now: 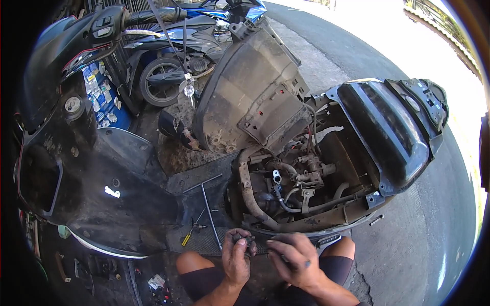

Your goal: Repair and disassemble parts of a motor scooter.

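Note:
My left hand (238,257) is above my lap at the scooter's near side, its fingers curled around something small and dark that I cannot make out. Close by on the right, my right hand (297,259) has its fingers bent and pinched together; whatever they hold, if anything, is hidden. Beyond both hands lies the scooter's exposed engine bay (301,178), with dusty hoses and metal parts. On the footboard, left of my hands, rest a T-handle wrench (206,201) and a screwdriver with a yellow handle (187,238).
A dusty plastic storage bucket (250,92) stands tipped up beside the engine bay. At right is a glossy black rear part (380,132). The scooter's front panel (127,188) fills the left. Farther back are a blue drum (109,97) and a parked motorcycle (168,74).

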Demonstrator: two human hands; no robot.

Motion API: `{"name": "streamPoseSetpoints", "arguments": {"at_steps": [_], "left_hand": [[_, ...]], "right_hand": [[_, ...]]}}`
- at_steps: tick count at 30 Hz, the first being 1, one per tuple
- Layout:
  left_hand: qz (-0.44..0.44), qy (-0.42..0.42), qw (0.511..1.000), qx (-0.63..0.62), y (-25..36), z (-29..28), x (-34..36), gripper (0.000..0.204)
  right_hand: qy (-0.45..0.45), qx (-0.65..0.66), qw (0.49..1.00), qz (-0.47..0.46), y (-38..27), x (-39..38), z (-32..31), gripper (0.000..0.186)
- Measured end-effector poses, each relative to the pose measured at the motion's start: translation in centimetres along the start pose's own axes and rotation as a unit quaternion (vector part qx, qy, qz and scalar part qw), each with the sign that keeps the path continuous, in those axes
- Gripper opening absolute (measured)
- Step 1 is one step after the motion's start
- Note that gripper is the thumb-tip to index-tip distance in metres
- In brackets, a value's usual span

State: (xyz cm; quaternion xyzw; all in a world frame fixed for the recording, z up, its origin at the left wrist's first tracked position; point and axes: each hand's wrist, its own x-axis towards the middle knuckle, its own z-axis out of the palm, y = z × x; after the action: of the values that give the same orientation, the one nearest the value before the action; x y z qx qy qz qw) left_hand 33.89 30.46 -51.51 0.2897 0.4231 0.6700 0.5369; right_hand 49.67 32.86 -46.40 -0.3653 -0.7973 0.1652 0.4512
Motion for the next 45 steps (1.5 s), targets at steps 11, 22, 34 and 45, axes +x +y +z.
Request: {"name": "streamPoseSetpoints", "arguments": {"at_steps": [11,22,34,45], "left_hand": [[-0.096,0.189,0.976,-0.041,-12.9,-8.4,1.1,0.014],[-0.106,0.085,0.972,0.193,-27.7,-23.5,-10.3,0.020],[-0.094,0.023,0.810,0.578,-28.9,-28.3,-16.4,0.023],[-0.086,0.138,0.939,0.304,-18.9,-14.9,-5.3,0.031]], "right_hand": [[-0.129,-0.353,0.922,0.089,5.1,9.6,-12.1,0.025],[-0.228,-0.398,0.873,0.165,4.8,11.8,-11.5,0.012],[-0.247,-0.344,0.898,0.121,6.6,11.1,-12.7,0.017],[-0.250,-0.369,0.891,0.091,6.5,10.3,-13.1,0.014]]}}
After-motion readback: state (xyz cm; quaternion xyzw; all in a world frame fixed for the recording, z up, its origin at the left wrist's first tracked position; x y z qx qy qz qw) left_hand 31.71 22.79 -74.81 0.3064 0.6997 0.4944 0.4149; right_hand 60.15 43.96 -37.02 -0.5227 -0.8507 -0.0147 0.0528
